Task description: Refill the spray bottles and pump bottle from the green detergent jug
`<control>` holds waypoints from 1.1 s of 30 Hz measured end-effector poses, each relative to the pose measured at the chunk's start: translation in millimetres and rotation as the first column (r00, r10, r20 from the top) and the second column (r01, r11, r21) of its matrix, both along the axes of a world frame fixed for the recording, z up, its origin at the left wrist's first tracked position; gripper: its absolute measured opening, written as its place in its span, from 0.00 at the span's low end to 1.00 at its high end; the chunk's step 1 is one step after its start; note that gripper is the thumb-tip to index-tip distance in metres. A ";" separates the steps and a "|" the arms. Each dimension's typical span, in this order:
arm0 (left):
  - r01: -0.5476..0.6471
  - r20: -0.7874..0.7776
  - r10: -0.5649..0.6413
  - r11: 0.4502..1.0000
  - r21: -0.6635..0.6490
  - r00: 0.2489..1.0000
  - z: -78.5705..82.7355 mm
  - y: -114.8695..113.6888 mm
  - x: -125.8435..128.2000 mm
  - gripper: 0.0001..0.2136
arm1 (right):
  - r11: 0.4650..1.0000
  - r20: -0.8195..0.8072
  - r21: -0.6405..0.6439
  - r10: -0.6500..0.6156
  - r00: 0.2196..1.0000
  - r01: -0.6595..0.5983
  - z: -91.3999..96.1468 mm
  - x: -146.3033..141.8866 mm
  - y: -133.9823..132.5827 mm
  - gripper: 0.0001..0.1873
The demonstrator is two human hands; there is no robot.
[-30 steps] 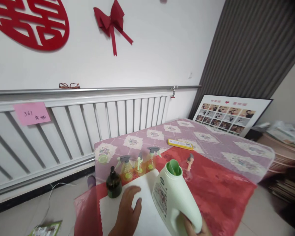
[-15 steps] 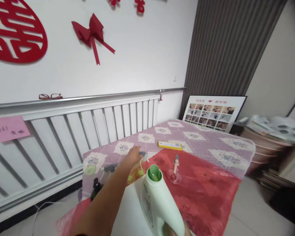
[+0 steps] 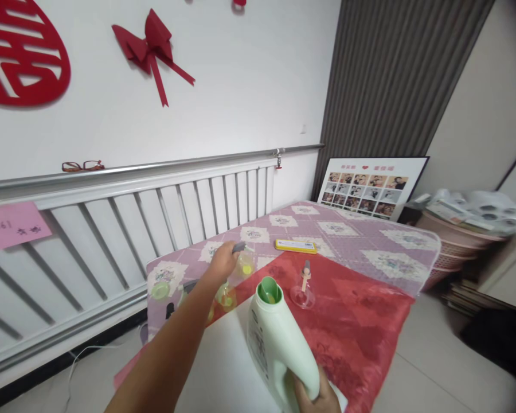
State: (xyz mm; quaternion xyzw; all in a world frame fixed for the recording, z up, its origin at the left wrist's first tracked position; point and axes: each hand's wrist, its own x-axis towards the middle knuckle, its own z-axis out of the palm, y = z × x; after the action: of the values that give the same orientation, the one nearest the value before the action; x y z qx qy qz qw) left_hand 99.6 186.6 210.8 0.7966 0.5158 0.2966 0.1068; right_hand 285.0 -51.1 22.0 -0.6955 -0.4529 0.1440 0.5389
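My left hand (image 3: 224, 261) is closed round the grey trigger head of a clear spray bottle (image 3: 246, 266) with some yellow liquid at the bottom. At the lower right, my right hand (image 3: 320, 394) wraps the handle of a pale green jug (image 3: 279, 338). The jug stands uncapped on a white sheet (image 3: 223, 364), a green spout showing in its mouth. Another clear bottle (image 3: 227, 296) with yellow liquid is beside my left forearm, partly hidden. Right of the jug, an apparently empty clear spray bottle (image 3: 303, 292) with a pink trigger stands on red cloth (image 3: 352, 321).
A yellow-edged flat box (image 3: 296, 246) lies beyond the red cloth on the purple patterned tablecloth (image 3: 279, 235). Near the table's left edge lies a green cap (image 3: 160, 290). A white radiator (image 3: 189, 212) runs behind the table. Pink baskets (image 3: 451, 246) stand at the right.
My left hand has closed on the spray bottle's head and moved it slightly away from the jug, towards the radiator. My right hand remains on the jug's handle. The view has shifted slightly.
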 end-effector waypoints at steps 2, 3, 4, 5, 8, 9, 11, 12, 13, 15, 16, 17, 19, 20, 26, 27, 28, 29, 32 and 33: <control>-0.010 0.048 0.009 1.000 0.028 0.999 21.4 -18.3 -14.5 0.07 | 1.000 0.012 0.003 -0.017 1.000 0.017 4.9 -3.4 -0.2 0.17; -0.011 0.067 0.008 0.999 0.040 0.998 31.4 -30.2 -23.3 0.07 | 1.000 0.016 0.006 -0.025 1.000 0.025 7.9 -5.5 -0.3 0.17; -0.015 0.082 0.011 0.999 0.050 0.997 40.6 -43.5 -32.9 0.06 | 1.000 0.019 0.008 -0.030 0.999 0.029 10.9 -7.6 -0.3 0.16; -0.024 0.098 0.019 0.998 0.056 0.995 48.6 -58.1 -43.0 0.07 | 1.000 0.022 0.010 -0.030 0.999 0.030 13.6 -9.5 -0.2 0.15; -0.065 0.127 0.058 0.997 0.049 0.990 64.5 -104.7 -73.4 0.06 | 0.999 0.024 0.005 -0.037 0.999 0.037 19.2 -13.3 0.1 0.17; -0.081 0.145 0.074 0.996 0.042 0.987 66.3 -119.5 -82.5 0.05 | 0.999 0.021 0.003 -0.042 0.999 0.042 20.3 -14.0 0.1 0.18; -0.068 0.164 0.071 0.997 -0.024 0.984 63.8 -145.2 -97.7 0.04 | 0.999 0.010 -0.009 -0.044 0.999 0.044 21.9 -15.2 0.0 0.20; -0.060 0.177 0.072 0.996 -0.069 0.982 59.4 -155.6 -103.6 0.04 | 0.999 0.003 -0.020 -0.043 0.999 0.043 22.6 -15.7 -0.1 0.20; -0.046 0.185 0.066 0.993 -0.113 0.981 52.8 -164.2 -108.3 0.03 | 0.999 -0.004 -0.031 -0.042 0.999 0.042 23.4 -16.1 -0.2 0.19; -0.005 0.188 0.041 0.982 -0.188 0.981 34.4 -176.5 -114.2 0.03 | 0.998 -0.011 -0.044 -0.042 0.999 0.041 24.6 -16.9 -0.1 0.19; 0.013 0.186 0.027 0.977 -0.212 0.982 23.2 -180.9 -115.5 0.03 | 0.998 -0.011 -0.048 -0.043 0.999 0.042 25.0 -17.2 0.0 0.19; 0.031 0.186 0.015 0.970 -0.240 0.982 11.3 -184.5 -115.9 0.04 | 0.998 -0.010 -0.051 -0.044 0.999 0.043 25.2 -17.5 0.0 0.20; 0.038 0.191 0.017 0.959 -0.281 0.982 -12.9 -191.1 -114.5 0.05 | 0.997 -0.003 -0.059 -0.046 0.999 0.046 25.6 -18.0 0.0 0.21; 0.039 0.192 0.020 0.953 -0.301 0.981 -24.4 -194.5 -113.0 0.06 | 0.997 0.000 -0.061 -0.050 0.999 0.050 25.9 -18.2 -0.2 0.22; 0.047 0.267 0.054 0.932 -0.359 0.962 -68.0 -214.9 -102.0 0.06 | 0.994 0.027 -0.110 -0.014 1.000 0.017 33.2 -17.7 -3.7 0.24; 0.048 0.299 0.067 0.931 -0.361 0.952 -71.0 -217.0 -100.5 0.07 | 0.992 0.035 -0.125 0.011 0.999 -0.007 34.3 -17.2 -5.1 0.23; 0.052 0.331 0.078 0.929 -0.366 0.940 -73.5 -218.6 -99.1 0.08 | 0.989 0.042 -0.144 0.042 0.998 -0.035 34.9 -16.7 -7.0 0.22; 0.056 0.358 0.085 0.929 -0.366 0.930 -75.8 -219.7 -97.8 0.10 | 0.985 0.047 -0.162 0.074 0.996 -0.065 35.3 -16.3 -9.6 0.21; 0.056 0.392 0.092 0.935 -0.349 0.915 -86.2 -221.7 -94.6 0.11 | 0.986 0.063 -0.147 0.082 0.995 -0.072 36.4 -15.7 -23.1 0.25; 0.049 0.402 0.101 0.938 -0.345 0.910 -91.7 -222.4 -94.2 0.12 | 0.993 0.079 -0.113 0.044 0.996 -0.035 37.6 -15.6 -29.5 0.28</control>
State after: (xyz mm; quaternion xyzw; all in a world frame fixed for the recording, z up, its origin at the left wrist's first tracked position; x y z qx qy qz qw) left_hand 5.4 -35.8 119.1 0.6772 0.5363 0.3641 0.3482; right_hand 269.4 -80.6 59.6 -0.7206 -0.4794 0.1513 0.4775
